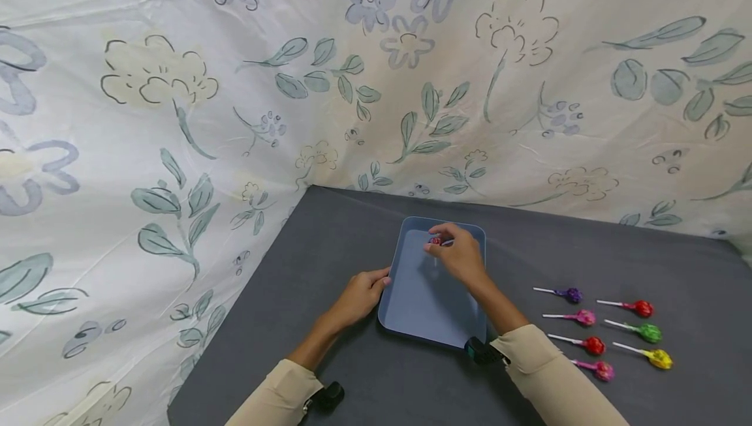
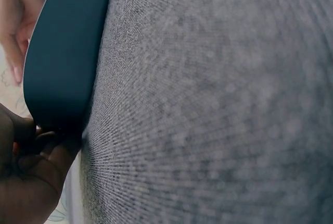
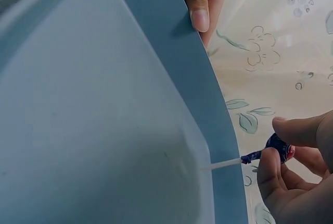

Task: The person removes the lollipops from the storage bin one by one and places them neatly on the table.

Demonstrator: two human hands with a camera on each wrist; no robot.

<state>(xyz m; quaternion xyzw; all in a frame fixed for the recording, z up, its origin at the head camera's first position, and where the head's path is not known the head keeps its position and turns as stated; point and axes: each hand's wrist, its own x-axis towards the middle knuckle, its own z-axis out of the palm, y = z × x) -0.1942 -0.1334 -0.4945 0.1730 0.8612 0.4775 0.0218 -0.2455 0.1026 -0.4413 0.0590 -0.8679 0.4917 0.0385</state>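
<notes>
A shallow blue-grey tray (image 1: 420, 302) lies on the dark cloth. My left hand (image 1: 360, 294) grips its left side; in the right wrist view the thumb (image 3: 200, 18) lies over the rim, with fingers outside the wall. Over the far part of the tray, my right hand (image 1: 461, 258) pinches a lollipop by its wrapped head. That lollipop (image 3: 281, 148) has a dark blue and red wrapper, and its white stick points down toward the tray floor. The left wrist view shows the tray's outer wall (image 2: 65, 52) with the left hand's fingers tucked at its lower edge.
Right of the tray, several lollipops lie in two columns, sticks pointing left: purple (image 1: 572, 295), pink (image 1: 585, 317), red (image 1: 643, 308), green (image 1: 649, 333) and yellow (image 1: 659, 359) among them. Floral fabric (image 1: 352, 119) hangs behind and to the left of the grey tabletop (image 1: 329, 237).
</notes>
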